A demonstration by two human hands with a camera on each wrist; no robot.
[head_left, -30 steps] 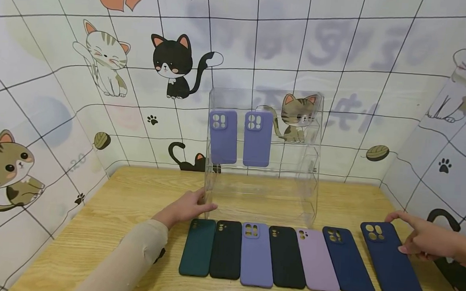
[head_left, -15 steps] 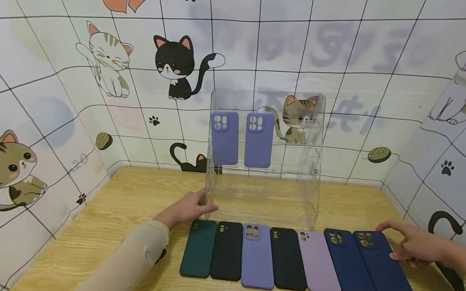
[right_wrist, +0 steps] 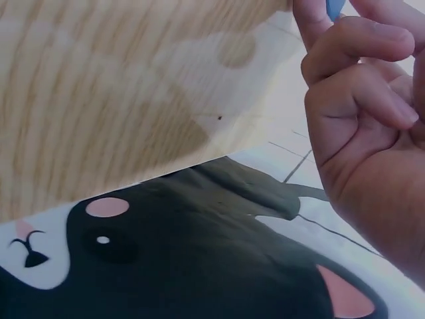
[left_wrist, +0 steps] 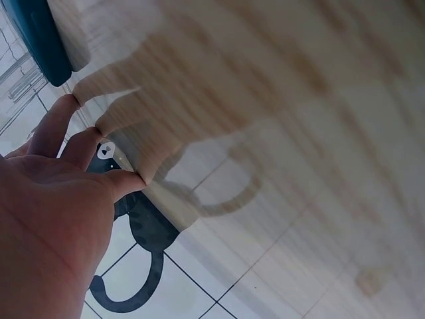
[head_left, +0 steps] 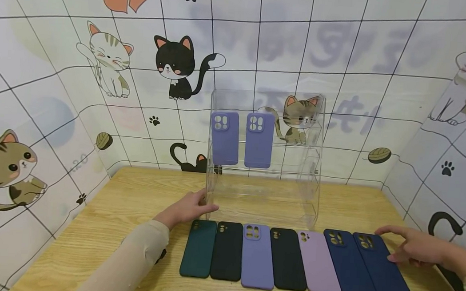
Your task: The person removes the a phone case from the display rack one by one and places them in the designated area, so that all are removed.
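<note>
Several phone cases lie side by side on the table. At the right end is a navy phone case [head_left: 389,275], its top right corner between the index finger and thumb of my right hand [head_left: 423,248]. A sliver of blue shows between those fingers in the right wrist view, the other fingers curled in. Beside it lies a second navy case [head_left: 351,268]. My left hand [head_left: 187,209] has its fingertips on the tabletop at the lower left side of a clear display rack [head_left: 262,192], just behind a teal case [head_left: 197,250]. In the left wrist view that hand [left_wrist: 60,186] has extended fingers.
Two lavender cases [head_left: 225,140] stand upright on the rack's upper left. Along the row are black cases [head_left: 226,252], a lavender one [head_left: 258,258] and a pink one [head_left: 319,266]. A cat-print wall covering [head_left: 139,113] encloses the wooden table [head_left: 134,188].
My right hand has slid the end navy case left until it lies against the other navy case. My left hand has stayed by the rack.
</note>
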